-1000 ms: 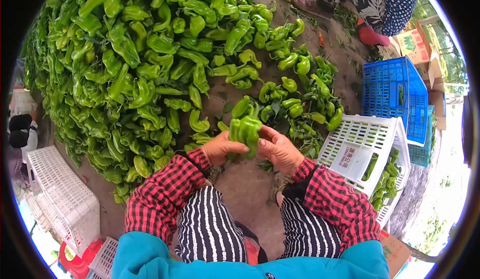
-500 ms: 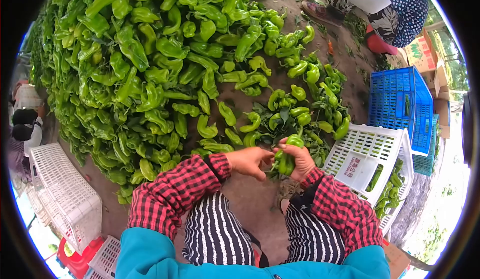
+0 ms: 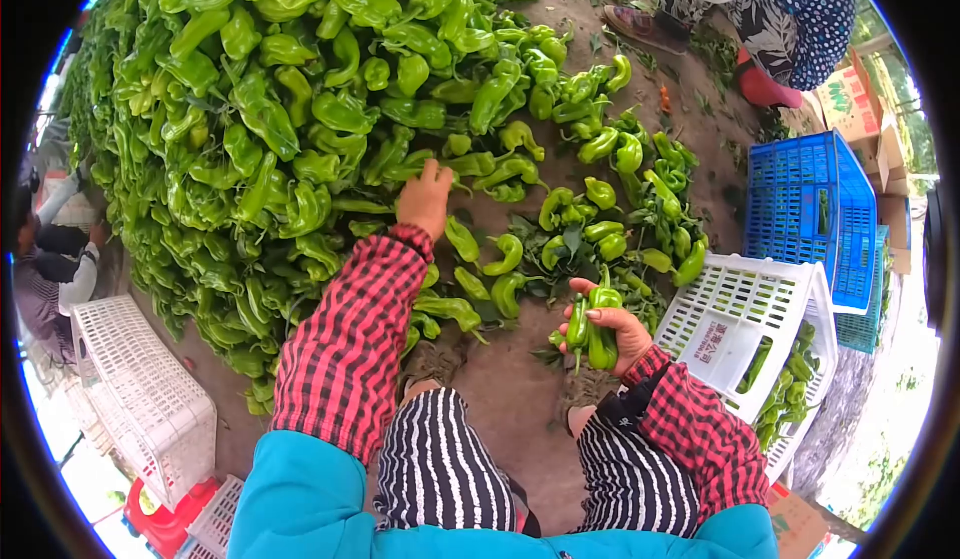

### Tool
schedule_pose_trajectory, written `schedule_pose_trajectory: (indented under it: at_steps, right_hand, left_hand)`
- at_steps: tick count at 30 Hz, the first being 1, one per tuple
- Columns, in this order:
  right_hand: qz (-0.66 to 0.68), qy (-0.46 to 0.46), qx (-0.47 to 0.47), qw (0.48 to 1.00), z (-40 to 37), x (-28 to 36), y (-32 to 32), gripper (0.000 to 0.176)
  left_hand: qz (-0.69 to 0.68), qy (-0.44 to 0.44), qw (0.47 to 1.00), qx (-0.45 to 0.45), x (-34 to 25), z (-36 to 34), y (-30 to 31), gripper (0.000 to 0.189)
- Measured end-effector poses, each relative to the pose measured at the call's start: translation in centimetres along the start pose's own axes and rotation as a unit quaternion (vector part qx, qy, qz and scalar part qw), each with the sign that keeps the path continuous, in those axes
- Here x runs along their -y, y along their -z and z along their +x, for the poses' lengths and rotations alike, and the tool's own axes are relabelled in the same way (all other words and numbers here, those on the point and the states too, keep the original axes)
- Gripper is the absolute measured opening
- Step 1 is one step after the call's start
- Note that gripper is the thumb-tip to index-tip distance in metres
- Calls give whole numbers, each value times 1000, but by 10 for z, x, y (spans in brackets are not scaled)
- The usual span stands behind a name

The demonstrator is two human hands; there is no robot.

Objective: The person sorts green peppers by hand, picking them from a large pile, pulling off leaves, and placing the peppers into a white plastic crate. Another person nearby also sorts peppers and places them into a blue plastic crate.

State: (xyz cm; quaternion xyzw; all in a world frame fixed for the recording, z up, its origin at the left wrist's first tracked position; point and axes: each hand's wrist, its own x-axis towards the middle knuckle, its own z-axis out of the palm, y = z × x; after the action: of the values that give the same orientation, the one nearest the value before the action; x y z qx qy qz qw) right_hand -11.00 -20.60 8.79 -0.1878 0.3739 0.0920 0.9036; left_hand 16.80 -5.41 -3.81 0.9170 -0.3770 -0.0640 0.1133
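My right hand is wrapped round two or more shiny green peppers, held upright above the ground near my right knee. My left hand reaches forward onto the near side of a big heap of green peppers. Its fingers stretch over the peppers and touch them, and the fingertips are partly lost among them. Loose peppers, such as a curved one, lie just right of my left hand with some leaves.
At my right a tilted white crate holds peppers; a blue crate and cardboard boxes stand behind it. White crates and a red stool are at left. One person is at upper right, another at far left.
My left hand has left my right hand and moved forward and left to the heap. My right hand, with its peppers, has shifted slightly right and down.
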Motion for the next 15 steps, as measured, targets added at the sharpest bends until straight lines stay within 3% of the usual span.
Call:
schedule_pose_trajectory:
  at_steps: [2, 3, 5, 8, 10, 12, 14, 15]
  right_hand:
    - [2, 1, 5, 1000, 0, -4, 0, 64]
    - [-26, -1, 0, 1000, -1, -5, -1, 64]
    - [-58, -3, 6, 998, -1, -7, -4, 62]
    - [-30, -25, 19, 999, 8, -12, -1, 54]
    - [-47, -27, 22, 998, 8, -12, -6, 50]
    - [-43, -28, 6, 999, 7, -15, -9, 52]
    - [-57, -39, 3, 998, 4, -18, -8, 52]
    - [-72, -47, 4, 996, 4, -18, -7, 52]
  left_hand:
    - [-72, -138, 985, -72, -9, -28, 3, 36]
    - [-75, -137, 985, -69, -13, -44, 5, 36]
    - [-293, -51, 953, -64, -19, -71, 10, 25]
    - [-401, 21, 911, -92, -10, -91, 5, 18]
    - [-413, 60, 906, -77, -1, -95, 7, 24]
    - [-271, 80, 946, -159, 5, -89, 11, 30]
    - [-252, 72, 953, -153, 13, -77, 6, 41]
    - [-237, 24, 963, -123, 14, -70, 1, 44]
